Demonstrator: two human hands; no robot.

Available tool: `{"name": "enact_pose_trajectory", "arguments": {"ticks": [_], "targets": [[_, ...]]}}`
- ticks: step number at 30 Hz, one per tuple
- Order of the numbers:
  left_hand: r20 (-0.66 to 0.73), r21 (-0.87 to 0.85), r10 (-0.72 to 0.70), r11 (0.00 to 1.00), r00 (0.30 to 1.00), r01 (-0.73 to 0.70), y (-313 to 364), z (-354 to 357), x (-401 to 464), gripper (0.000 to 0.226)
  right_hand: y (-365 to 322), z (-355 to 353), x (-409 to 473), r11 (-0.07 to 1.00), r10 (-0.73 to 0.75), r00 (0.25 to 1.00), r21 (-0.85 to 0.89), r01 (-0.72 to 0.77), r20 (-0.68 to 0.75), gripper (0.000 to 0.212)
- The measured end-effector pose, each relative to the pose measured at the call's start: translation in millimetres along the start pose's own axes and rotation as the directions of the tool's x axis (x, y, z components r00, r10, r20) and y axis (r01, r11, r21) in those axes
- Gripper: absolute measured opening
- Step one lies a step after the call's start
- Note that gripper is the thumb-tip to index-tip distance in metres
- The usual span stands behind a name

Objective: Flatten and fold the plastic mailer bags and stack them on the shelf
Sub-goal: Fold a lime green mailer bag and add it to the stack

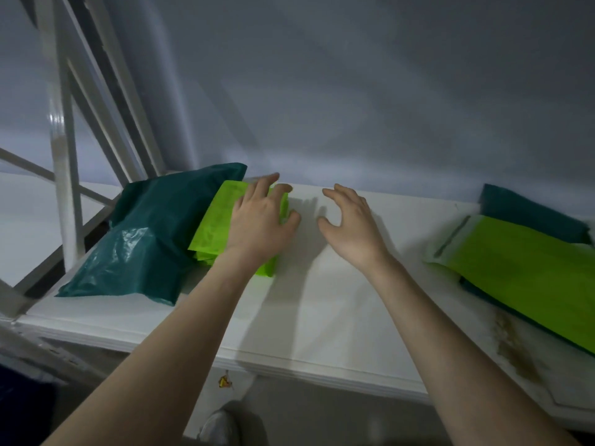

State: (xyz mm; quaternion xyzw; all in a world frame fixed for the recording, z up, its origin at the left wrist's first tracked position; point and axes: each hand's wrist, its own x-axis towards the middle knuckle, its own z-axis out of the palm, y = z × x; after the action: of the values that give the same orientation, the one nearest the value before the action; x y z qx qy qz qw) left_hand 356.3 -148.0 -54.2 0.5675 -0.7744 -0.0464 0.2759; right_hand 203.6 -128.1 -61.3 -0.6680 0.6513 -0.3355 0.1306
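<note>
A folded lime-green mailer bag (214, 220) lies on the white shelf (322, 317), leaning partly on a dark teal mailer bag (145, 233) at the left. My left hand (260, 220) rests flat on the green bag, its fingers curled over the bag's right edge. My right hand (347, 220) hovers just above the bare shelf to the right of that bag, fingers spread and holding nothing. At the right end of the shelf lies a flat lime-green mailer (521, 272) on top of dark teal bags (528, 210).
A grey wall rises directly behind the shelf. White metal frame bars (64, 156) cross at the left. A brown stain (512, 346) marks the shelf near its front right edge. Below the shelf a shoe (219, 426) shows on the floor.
</note>
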Motion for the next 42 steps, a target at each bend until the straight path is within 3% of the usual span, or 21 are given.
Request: {"name": "enact_pose_trajectory", "arguments": {"ticks": [10, 23, 33, 38, 42], "targets": [[0.032, -0.156, 0.113, 0.982, 0.993, -0.107, 76.0, 29.1, 8.8, 0.047, 47.6, -75.0, -22.3, 0.996, 0.048, 0.978, -0.059, -0.062, -0.205, 0.046], [0.312, -0.356, 0.217, 0.929, 0.925, -0.098, 164.7, 82.3, -16.1, 0.049, 130.5, -159.4, -78.5, 0.943, 0.225, 0.937, -0.182, -0.279, -0.267, 0.049], [0.572, -0.456, 0.168, 0.879, 0.803, 0.141, 204.1, 126.3, -33.8, 0.039, 179.8, -165.0, -101.2, 0.849, 0.343, 0.923, -0.364, -0.383, -0.172, 0.057], [0.571, -0.436, 0.061, 0.867, 0.818, 0.24, 207.5, 140.9, -34.0, 0.036, 186.1, -158.4, -103.0, 0.81, 0.394, 0.915, -0.436, -0.392, -0.089, 0.06], [0.516, -0.517, 0.047, 0.813, 0.855, 0.267, 210.8, 139.2, -31.4, 0.036, 184.6, -158.5, -101.5, 0.794, 0.429, 0.901, -0.447, -0.412, -0.068, 0.058]]}}
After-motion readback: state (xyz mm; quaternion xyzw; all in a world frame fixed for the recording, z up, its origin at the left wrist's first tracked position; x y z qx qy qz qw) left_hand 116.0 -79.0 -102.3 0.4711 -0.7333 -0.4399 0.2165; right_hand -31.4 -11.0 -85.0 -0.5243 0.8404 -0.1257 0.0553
